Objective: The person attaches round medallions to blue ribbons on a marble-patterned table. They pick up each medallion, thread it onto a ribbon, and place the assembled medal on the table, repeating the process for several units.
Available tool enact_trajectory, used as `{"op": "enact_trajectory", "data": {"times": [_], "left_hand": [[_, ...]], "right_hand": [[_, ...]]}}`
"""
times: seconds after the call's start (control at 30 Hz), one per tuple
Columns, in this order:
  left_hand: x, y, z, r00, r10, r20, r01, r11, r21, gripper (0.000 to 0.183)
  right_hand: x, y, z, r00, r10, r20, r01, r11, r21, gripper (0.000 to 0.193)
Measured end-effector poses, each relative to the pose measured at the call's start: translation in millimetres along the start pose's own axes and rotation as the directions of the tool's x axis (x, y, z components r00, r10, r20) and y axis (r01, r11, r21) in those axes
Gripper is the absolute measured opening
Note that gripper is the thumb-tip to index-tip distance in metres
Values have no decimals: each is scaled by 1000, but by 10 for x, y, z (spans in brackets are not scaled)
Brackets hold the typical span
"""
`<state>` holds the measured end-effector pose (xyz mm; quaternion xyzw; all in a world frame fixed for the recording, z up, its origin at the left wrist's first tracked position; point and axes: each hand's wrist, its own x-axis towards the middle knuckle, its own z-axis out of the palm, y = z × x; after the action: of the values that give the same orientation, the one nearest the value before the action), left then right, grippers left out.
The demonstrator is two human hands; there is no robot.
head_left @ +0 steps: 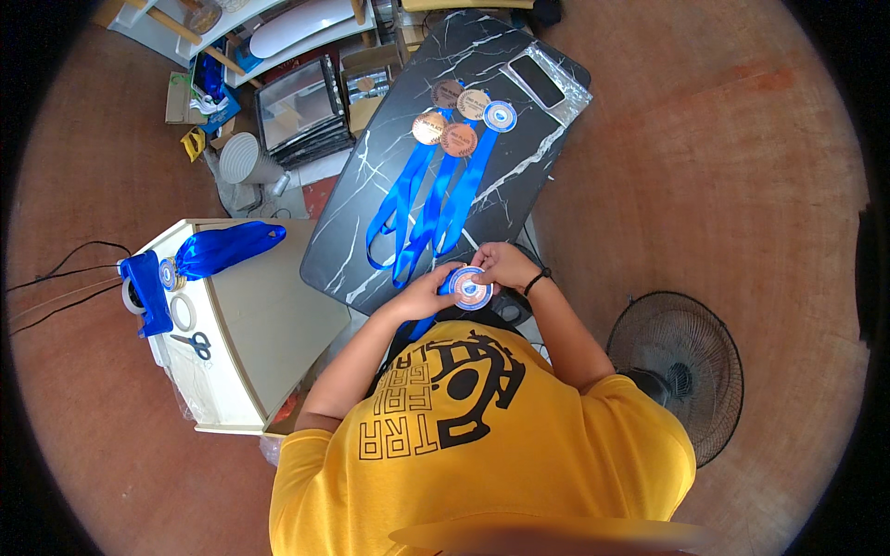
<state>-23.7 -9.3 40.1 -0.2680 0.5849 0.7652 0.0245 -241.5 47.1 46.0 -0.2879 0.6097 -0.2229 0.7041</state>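
A round medal [473,291] with a blue and white printed face is held in front of my body, near the table's close edge. My left hand [424,294] grips its left side, with a blue ribbon hanging below that hand. Closed at the medal's upper right edge, the fingers of my right hand [506,267] pinch it. On the black marble-patterned table [366,199] lie several medals: a bronze-coloured medal [460,140] and others like it, plus a blue-and-white medal [500,117]. Their blue ribbons [428,208] trail toward me.
A phone [536,80] rests on clear plastic at the far right of the table. The cream cabinet [269,315] at left carries bundled blue ribbons [227,250], a blue tape dispenser [146,292], a tape roll [183,312] and scissors [196,345]. A black fan [677,378] stands at right.
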Motion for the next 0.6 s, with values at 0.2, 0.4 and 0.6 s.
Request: {"op": "enact_trajectory", "data": {"times": [0.2, 0.4, 0.6], "left_hand": [[-48, -166, -290, 991, -63, 121, 103, 929, -356, 28], [121, -271, -132, 969, -188, 161, 246, 784, -569, 27], [305, -407, 72, 906, -221, 361, 423, 432, -796, 38]], "right_hand": [[-110, -89, -217, 920, 89, 383, -103, 995, 16, 29], [169, -54, -342, 927, -375, 21, 220, 587, 779, 25], [994, -229, -929, 758, -198, -621, 551, 705, 447, 22]]}}
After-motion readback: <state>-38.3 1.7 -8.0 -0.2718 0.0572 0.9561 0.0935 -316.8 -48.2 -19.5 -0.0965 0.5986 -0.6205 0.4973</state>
